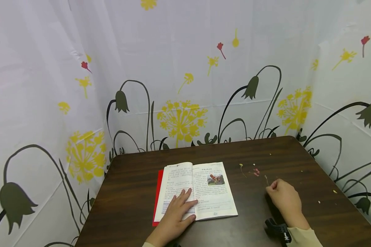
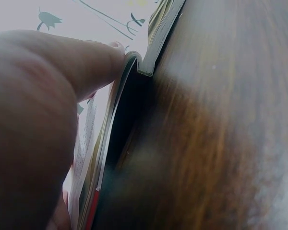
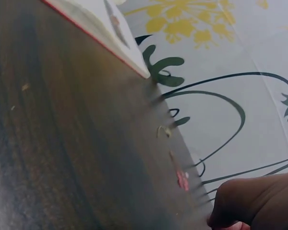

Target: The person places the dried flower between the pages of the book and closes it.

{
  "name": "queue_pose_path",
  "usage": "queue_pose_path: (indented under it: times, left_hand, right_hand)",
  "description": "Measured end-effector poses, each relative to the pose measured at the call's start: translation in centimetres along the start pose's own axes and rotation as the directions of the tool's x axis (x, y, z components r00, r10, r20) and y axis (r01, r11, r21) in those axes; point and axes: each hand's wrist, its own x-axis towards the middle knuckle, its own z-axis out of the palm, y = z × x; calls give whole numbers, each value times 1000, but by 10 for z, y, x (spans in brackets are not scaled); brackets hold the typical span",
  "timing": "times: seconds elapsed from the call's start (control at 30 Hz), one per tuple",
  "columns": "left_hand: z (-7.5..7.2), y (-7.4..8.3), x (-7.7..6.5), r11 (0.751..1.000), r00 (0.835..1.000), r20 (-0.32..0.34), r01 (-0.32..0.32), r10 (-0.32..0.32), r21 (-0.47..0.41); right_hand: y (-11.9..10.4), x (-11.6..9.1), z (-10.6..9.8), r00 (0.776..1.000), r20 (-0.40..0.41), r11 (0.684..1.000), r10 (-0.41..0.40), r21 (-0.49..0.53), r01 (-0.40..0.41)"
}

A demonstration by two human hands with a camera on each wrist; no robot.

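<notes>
An open book [image 1: 214,199] with printed pages and a small picture lies on the table, its red cover showing along the left side. Across its lower middle, near the spine, rests my left hand [image 1: 175,214] with fingers spread; the left wrist view has the thumb [image 2: 93,64] at the page edge. To the right of the book, my right hand [image 1: 285,199] pinches a thin pale dried flower sprig [image 1: 266,179] by its stem, close to the tabletop. Between them lie a yellow dried flower [image 1: 241,165] and a pink one [image 1: 256,172]. The right fingertips are partly cut off in the right wrist view.
Small petals and bits, among them a yellow one [image 1: 335,191] and a white one [image 1: 319,202], are scattered on the right part of the dark wooden table [image 1: 123,202]. A white curtain [image 1: 173,44] printed with flowers hangs behind the table.
</notes>
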Motion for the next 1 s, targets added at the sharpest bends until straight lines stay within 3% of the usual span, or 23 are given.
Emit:
queue_pose_path:
  times: [0.27,0.33,0.6,0.83,1.0]
  left_hand:
    - [0,1,0,1000,1000,-2,1,-1,-2]
    - [-1,2,0,1000,1000,-4,-2,2,6]
    - [-2,0,-2,1000,1000,-2,3,-3,17]
    - [-3,0,-3,1000,1000,-3,8,-8,3]
    - [-2,1,-1,1000,1000,-7,-9,9,-2]
  right_hand:
    - [-7,-3,1,976,-185,992,-113,41,123]
    - [-7,-3,1,978,-175,992,-113,35,121]
    - [-5,1,8,995,-9,994,-104,34,104]
    - [-8,3,12,996,-32,993,-80,89,83]
    - [-12,0,19,987,-128,983,-97,141,114]
